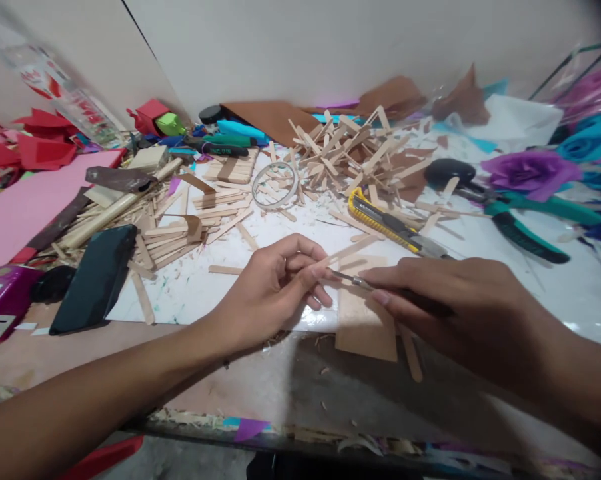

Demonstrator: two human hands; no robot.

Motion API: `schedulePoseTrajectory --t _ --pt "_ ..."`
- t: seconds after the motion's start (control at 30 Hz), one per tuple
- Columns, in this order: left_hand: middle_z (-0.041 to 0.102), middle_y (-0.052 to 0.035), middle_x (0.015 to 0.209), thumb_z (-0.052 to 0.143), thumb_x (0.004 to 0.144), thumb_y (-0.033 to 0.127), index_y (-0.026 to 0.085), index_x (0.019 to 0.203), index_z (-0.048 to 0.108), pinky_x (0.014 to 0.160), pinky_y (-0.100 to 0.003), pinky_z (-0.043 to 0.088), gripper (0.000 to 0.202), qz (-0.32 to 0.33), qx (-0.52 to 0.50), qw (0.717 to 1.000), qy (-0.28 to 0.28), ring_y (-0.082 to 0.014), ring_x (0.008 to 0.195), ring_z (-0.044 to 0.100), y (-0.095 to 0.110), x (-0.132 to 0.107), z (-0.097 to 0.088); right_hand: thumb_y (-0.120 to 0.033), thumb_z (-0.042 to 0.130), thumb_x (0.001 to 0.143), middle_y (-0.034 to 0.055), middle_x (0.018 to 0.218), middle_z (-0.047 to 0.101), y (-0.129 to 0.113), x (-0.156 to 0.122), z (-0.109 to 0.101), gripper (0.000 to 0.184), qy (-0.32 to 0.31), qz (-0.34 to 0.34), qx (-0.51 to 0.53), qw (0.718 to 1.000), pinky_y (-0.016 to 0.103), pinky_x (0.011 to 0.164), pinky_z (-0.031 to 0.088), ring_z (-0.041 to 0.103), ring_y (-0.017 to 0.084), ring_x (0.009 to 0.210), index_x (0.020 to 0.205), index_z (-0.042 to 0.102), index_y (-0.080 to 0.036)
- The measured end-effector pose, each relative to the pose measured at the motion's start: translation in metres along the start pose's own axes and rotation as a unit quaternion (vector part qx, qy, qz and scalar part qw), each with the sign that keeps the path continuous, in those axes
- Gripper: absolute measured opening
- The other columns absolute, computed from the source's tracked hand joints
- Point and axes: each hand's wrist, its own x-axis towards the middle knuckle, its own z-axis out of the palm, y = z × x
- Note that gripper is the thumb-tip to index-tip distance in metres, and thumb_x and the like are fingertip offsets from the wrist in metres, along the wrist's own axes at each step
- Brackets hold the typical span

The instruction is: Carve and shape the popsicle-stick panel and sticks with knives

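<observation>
My left hand (275, 287) pinches a flat wooden craft stick (351, 250) by its near end, the stick slanting up to the right. My right hand (450, 303) is closed round a thin craft knife (353, 280), its metal tip touching the stick near my left fingertips. Under both hands lies a small brown wooden board (363, 327) on a white sheet (200, 287).
A yellow utility cutter (380, 223), green-handled pliers (520, 230), a tape ring (274, 185) and heaps of wooden sticks (350, 150) lie beyond my hands. A black phone (95, 277) and purple box (0, 300) sit left. Paper flowers (530, 172) are at right.
</observation>
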Motion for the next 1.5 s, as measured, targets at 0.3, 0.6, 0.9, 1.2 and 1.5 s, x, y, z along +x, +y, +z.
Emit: schedulePoseTrajectory --t 0.3,0.6,0.9,1.2,1.5 --pt "0.081 -0.0035 0.087 0.069 0.103 0.031 0.016 0.103 0.068 0.071 -0.018 0.061 0.015 0.027 0.012 0.999 0.014 -0.0124 0.078 0.080 0.0021 -0.0022 0.0016 -0.021 0.059 0.104 0.0007 0.094 0.079 -0.0070 -0.0036 0.0052 0.017 0.028 0.030 -0.024 0.999 0.027 0.063 0.049 0.073 0.015 0.073 0.116 0.072 -0.023" --pt "0.083 -0.0031 0.090 0.069 0.103 0.031 0.017 0.102 0.063 0.077 -0.016 0.059 0.015 0.021 0.003 1.000 -0.004 -0.0112 0.084 0.081 -0.0005 -0.0050 -0.0004 -0.022 0.061 0.103 0.0031 0.094 0.080 -0.0062 -0.0041 0.0084 0.019 0.040 0.030 -0.026 0.998 0.027 0.060 0.051 0.075 0.017 0.071 0.119 0.072 -0.022" --pt "0.084 -0.0051 0.091 0.071 0.101 0.029 0.016 0.100 0.067 0.074 -0.019 0.062 0.014 0.021 0.011 1.000 0.010 -0.0124 0.082 0.081 0.0041 -0.0057 0.0029 -0.019 0.063 0.099 0.0044 0.085 0.076 -0.0063 -0.0065 0.0052 0.021 0.019 0.046 -0.019 0.999 0.029 0.049 0.039 0.069 0.018 0.059 0.117 0.073 -0.023" --pt "0.084 -0.0081 0.090 0.072 0.100 0.030 0.016 0.096 0.066 0.076 -0.025 0.065 0.016 0.011 0.024 0.999 0.023 -0.0171 0.081 0.081 0.0060 -0.0064 0.0042 -0.015 0.057 0.100 0.0033 0.074 0.070 -0.0093 -0.0024 0.0036 0.018 0.023 0.035 -0.009 0.999 0.027 0.046 0.034 0.059 0.013 0.052 0.103 0.075 -0.019" --pt "0.084 -0.0086 0.090 0.074 0.098 0.024 0.015 0.087 0.065 0.076 -0.025 0.065 0.017 0.021 0.023 0.999 0.004 -0.0188 0.086 0.083 0.0088 -0.0068 0.0032 -0.014 0.059 0.101 0.0031 0.075 0.068 -0.0113 -0.0090 0.0044 0.016 0.014 0.052 0.034 0.998 0.021 0.043 0.038 0.056 0.011 0.052 0.090 0.070 -0.019"
